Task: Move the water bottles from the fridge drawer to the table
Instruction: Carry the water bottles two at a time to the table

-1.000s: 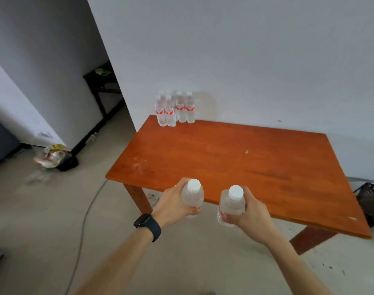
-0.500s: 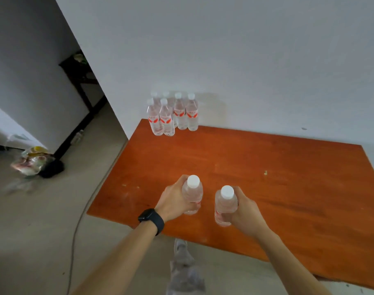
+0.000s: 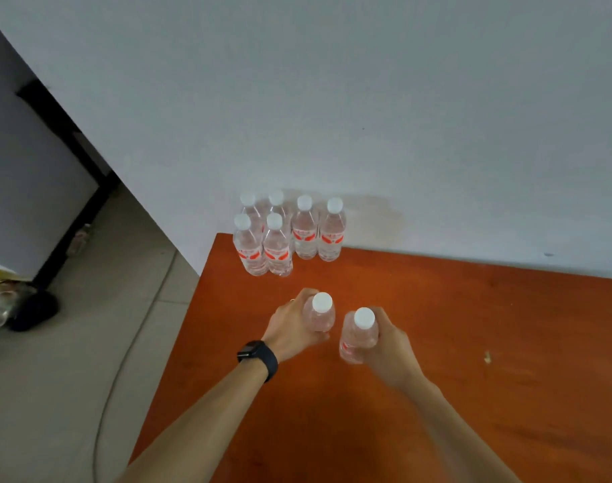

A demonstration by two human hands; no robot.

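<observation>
At far left a grey cable (image 3: pixel 121 364) trails over the floor beside the orange worktop (image 3: pixel 489 318). In the worktop's back left corner, against the wall, stand six capped bottles (image 3: pixel 287 242), clustered close together. Just in front of them the left grip (image 3: pixel 290 327), with a black watch (image 3: pixel 259 353) on its wrist, is wrapped round the first bottle (image 3: pixel 320 315). Just to its right, the right grip (image 3: pixel 391 346) clasps the second bottle (image 3: pixel 356 334). Both are upright over the worktop; whether their bases touch it cannot be told.
</observation>
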